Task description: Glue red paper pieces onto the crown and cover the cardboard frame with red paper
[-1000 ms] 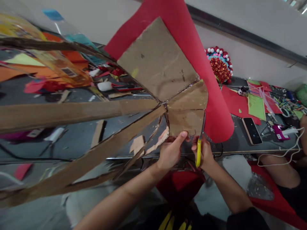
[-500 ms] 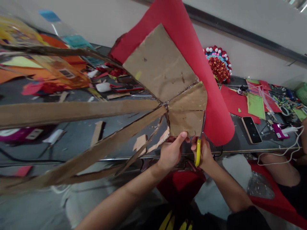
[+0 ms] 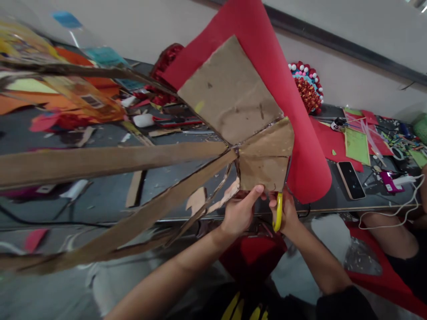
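Note:
A brown cardboard piece (image 3: pixel 230 93) with long strips running left is raised over the table, a large red sheet (image 3: pixel 300 129) behind it. My left hand (image 3: pixel 242 213) grips the cardboard's lower edge, thumb on top and fingers hidden underneath. Yellow-handled scissors (image 3: pixel 277 212) are in my right hand (image 3: pixel 287 214), closed around the handle. Their blades stand upright along the right edge of the lower cardboard panel, beside the red sheet.
On the dark table (image 3: pixel 167 178) lie a phone (image 3: pixel 351 180), green card (image 3: pixel 356 146), a magenta device (image 3: pixel 391 182) with a white cable and cardboard scraps. A bottle (image 3: pixel 106 60) stands back left. Another person's leg (image 3: pixel 390 235) is at the right.
The cardboard and red sheet have shifted slightly right, and both hands moved a little with them. More of a shiny red object shows behind the sheet's left edge.

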The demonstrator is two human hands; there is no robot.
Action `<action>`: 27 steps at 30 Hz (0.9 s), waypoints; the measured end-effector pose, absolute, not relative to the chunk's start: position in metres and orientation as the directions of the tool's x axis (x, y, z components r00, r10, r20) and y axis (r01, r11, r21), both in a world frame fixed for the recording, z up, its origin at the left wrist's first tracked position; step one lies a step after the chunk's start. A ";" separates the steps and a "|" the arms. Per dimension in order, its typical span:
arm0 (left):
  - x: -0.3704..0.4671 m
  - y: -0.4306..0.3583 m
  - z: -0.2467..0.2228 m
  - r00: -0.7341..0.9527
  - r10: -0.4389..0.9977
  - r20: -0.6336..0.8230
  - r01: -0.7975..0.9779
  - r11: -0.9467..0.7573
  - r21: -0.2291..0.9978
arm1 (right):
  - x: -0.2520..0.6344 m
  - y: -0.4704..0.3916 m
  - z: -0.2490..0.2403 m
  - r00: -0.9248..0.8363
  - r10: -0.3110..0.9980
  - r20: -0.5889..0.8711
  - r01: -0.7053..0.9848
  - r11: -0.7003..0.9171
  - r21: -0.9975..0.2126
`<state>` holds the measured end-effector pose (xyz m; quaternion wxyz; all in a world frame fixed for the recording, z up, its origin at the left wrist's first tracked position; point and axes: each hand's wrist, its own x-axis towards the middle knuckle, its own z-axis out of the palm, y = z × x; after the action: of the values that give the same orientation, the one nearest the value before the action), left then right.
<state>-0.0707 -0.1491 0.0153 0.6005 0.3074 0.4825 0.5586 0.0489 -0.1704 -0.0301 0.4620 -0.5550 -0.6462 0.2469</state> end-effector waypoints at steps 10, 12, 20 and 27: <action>-0.075 -0.151 -0.001 -0.019 0.968 -0.249 -0.394 0.222 0.892 | 0.051 -0.169 -0.032 0.021 0.953 0.302 0.501 0.252 -0.828; -0.075 -0.152 -0.001 -0.014 0.965 -0.261 -0.392 0.235 0.889 | 0.051 -0.169 -0.034 0.037 0.952 0.304 0.495 0.246 -0.833; -0.076 -0.152 0.005 0.008 0.965 -0.261 -0.415 0.240 0.877 | 0.052 -0.171 -0.037 0.086 0.954 0.288 0.522 0.203 -0.828; -0.072 -0.152 0.014 0.002 0.974 -0.228 -0.415 0.209 0.885 | 0.054 -0.172 -0.036 0.071 0.945 0.320 0.576 0.224 -0.786</action>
<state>-0.0723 -0.1522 0.0137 0.6355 0.3118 0.4477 0.5463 0.0543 -0.1722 -0.0359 0.4376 -0.5863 -0.6484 0.2106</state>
